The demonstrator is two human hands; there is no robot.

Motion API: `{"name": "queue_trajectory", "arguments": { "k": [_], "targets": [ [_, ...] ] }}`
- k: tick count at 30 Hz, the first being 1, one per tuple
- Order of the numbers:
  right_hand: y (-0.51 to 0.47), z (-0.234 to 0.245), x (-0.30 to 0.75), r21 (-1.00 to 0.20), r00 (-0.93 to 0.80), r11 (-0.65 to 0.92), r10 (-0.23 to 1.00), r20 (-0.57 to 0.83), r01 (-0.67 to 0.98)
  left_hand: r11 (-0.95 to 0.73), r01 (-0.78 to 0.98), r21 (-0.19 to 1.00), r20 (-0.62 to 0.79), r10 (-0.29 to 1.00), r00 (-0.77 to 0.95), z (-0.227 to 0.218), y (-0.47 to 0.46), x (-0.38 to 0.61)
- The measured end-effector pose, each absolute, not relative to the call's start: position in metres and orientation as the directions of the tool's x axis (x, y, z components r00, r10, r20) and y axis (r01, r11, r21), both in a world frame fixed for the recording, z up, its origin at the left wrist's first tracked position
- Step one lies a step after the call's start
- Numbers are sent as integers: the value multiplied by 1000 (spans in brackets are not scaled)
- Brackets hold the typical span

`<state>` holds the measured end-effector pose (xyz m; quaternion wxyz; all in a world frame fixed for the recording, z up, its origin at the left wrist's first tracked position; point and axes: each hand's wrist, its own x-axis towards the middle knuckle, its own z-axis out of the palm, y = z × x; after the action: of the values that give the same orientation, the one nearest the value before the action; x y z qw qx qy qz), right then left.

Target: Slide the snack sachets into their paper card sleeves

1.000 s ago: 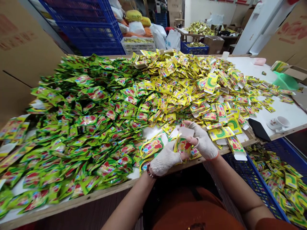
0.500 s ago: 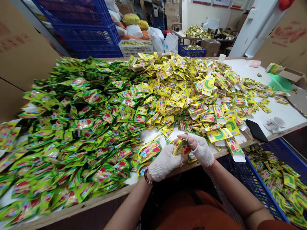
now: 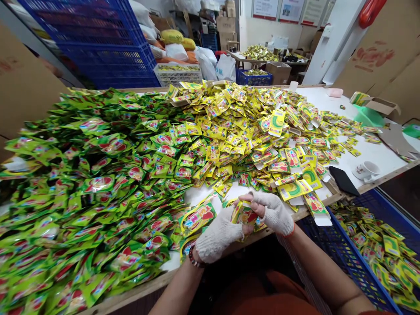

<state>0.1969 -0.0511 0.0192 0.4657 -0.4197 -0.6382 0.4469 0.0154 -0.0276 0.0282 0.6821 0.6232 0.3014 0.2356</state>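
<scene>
While both gloved hands close their fingers (image 3: 246,199) on one small yellow box (image 3: 244,215), left hand (image 3: 218,234) low and right hand (image 3: 274,213) high, its long axis stands nearly upright just over the table (image 3: 157,283) edge. Two packet piles crowd behind, a green heap (image 3: 92,183) and a yellow heap (image 3: 243,127); one blue crate (image 3: 331,236) sits to the right.

Small yellow-green carton (image 3: 244,215), red print (lettering blurred), roughly upright, pinched between your left hand (image 3: 218,234) and right hand (image 3: 275,213), over the near edge of the desk (image 3: 372,148)

One green heap (image 3: 82,188), one yellow heap (image 3: 236,127) — one held pack (image 3: 244,214), one cup (image 3: 365,169)
</scene>
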Motion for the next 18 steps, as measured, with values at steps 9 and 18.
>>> {"name": "queue_trajectory", "arguments": {
  "k": [9, 18],
  "targets": [
    [-69, 15, 190, -876, -276, 413, 897, 345, 250, 312, -45, 949, -208, 728, 654, 24, -43, 20],
    [-73, -3, 178, -982, 79, 187, 980, 183, -37, 221, 20, 975, -191, 786, 588, 34, -40, 21]
  ]
}}
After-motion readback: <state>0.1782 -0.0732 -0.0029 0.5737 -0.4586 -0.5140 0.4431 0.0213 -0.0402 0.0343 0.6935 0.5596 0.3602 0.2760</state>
